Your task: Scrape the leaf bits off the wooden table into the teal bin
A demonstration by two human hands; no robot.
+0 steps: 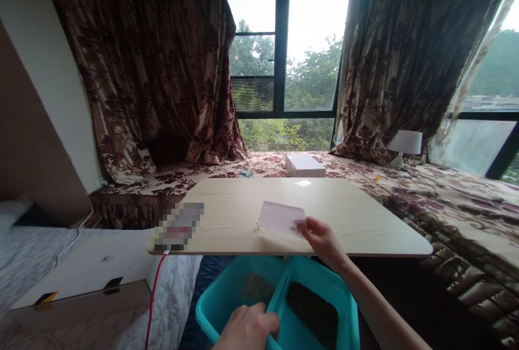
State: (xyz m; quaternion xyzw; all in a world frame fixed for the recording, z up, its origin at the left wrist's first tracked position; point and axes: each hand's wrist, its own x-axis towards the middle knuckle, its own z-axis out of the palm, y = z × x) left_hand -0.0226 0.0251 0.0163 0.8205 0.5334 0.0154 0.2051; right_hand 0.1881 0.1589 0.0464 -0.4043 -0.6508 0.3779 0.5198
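Left hand [248,329] closes its grip on the divider [280,295] of the bin [221,295]; beyond, the right hand [323,237] pinches a card [280,218] over the table [365,220], bits [257,225] beside it. A hasty flick could scatter them (they look light) past the bin.

Crumbs [257,226], blurred device [179,228] on table [357,223]

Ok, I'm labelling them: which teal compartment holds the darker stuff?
The right compartment: it holds a near-black mass; the left compartment shows a paler, speckled patch.
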